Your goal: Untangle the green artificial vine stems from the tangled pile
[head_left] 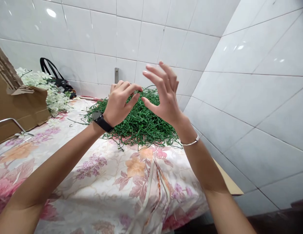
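A large tangled heap of thin green stems lies on the flowered cloth near the wall. Above its left part is my left hand, with a black watch on the wrist; thumb and forefinger are nearly together around the end of a thin green stem. My right hand, with a silver bangle on the wrist, is raised over the right part of the heap, its fingers apart and nothing visible between them. A thin stem arcs from the left fingertips toward the right hand.
The flowered cloth covers the table. At the left stand a cardboard box and a metal wire frame. White flowers and a black bag lie behind them. Tiled walls rise behind and at the right.
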`<control>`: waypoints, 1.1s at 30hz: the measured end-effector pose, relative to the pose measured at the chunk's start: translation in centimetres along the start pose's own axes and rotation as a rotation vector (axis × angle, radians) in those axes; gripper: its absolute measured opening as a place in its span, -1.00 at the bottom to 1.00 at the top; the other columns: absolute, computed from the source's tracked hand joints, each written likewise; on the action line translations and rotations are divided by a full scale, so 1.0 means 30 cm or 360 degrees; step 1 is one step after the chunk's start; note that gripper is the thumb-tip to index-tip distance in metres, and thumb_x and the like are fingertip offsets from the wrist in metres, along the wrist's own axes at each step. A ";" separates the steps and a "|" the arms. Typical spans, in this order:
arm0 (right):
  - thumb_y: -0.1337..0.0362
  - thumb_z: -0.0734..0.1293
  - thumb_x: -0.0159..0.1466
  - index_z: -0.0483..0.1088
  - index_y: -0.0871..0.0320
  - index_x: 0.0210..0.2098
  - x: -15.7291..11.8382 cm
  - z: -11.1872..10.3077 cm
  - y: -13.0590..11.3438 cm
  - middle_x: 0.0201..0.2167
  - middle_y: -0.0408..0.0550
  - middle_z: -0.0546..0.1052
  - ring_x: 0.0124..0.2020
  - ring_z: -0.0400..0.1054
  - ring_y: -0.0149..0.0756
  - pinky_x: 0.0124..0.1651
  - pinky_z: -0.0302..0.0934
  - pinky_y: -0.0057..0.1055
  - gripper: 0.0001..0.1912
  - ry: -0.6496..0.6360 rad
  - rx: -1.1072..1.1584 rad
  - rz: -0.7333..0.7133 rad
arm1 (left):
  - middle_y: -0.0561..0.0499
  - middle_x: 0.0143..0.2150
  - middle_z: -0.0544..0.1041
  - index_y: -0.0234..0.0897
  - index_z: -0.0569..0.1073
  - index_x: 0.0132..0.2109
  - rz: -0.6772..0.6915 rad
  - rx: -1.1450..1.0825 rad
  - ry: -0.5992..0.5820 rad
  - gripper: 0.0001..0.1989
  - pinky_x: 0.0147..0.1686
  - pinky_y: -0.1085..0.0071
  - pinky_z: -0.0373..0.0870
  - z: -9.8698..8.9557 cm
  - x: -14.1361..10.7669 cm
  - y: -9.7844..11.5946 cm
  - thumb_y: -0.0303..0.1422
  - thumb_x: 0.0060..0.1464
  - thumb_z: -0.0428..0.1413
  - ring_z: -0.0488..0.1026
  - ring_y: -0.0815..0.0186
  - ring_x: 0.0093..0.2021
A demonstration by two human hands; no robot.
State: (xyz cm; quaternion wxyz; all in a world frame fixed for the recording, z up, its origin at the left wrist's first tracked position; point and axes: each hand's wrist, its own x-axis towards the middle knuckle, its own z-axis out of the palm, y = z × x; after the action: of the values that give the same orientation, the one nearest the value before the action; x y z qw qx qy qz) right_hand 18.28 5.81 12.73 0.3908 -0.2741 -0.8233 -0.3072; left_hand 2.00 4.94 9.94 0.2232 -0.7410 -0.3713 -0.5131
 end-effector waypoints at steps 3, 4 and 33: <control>0.31 0.13 0.22 0.17 0.11 -0.02 -0.001 0.027 0.002 -0.12 -0.04 0.39 0.04 0.15 -0.18 0.13 -0.19 -0.06 -0.68 -0.0127 0.0115 -0.0108 | 0.03 -0.38 0.38 -0.22 0.38 -0.23 0.0041 0.0067 -0.0002 -0.85 -0.16 0.25 0.18 0.006 -0.004 0.008 -0.34 0.11 -0.07 0.30 0.25 -0.25; 0.32 0.12 0.23 0.21 0.13 -0.06 -0.002 0.037 0.006 -0.20 -0.06 0.43 -0.05 0.23 -0.23 0.12 -0.14 -0.11 -0.72 -0.0167 0.0173 -0.0122 | 0.02 -0.37 0.38 -0.22 0.38 -0.26 0.0049 0.0090 0.0003 -0.86 -0.15 0.24 0.17 0.007 -0.004 0.009 -0.35 0.10 -0.06 0.29 0.23 -0.22; 0.42 0.08 0.24 0.30 0.20 -0.38 -0.285 0.050 -0.026 -0.45 -0.08 0.46 -0.37 0.28 -0.40 -0.21 0.11 -0.39 -0.80 -0.0884 0.0968 0.0156 | -0.08 -0.30 0.39 -0.34 0.31 -0.24 0.0196 -0.0271 -0.0895 -0.82 -0.16 0.30 0.18 0.043 -0.241 0.075 -0.40 0.15 -0.16 0.28 0.28 -0.25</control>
State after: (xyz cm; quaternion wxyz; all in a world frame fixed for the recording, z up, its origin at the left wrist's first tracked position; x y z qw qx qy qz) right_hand 21.67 4.57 4.80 0.2312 -0.2574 -0.9366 0.0546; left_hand 3.09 2.14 2.88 0.0793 -0.8913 -0.3285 -0.3025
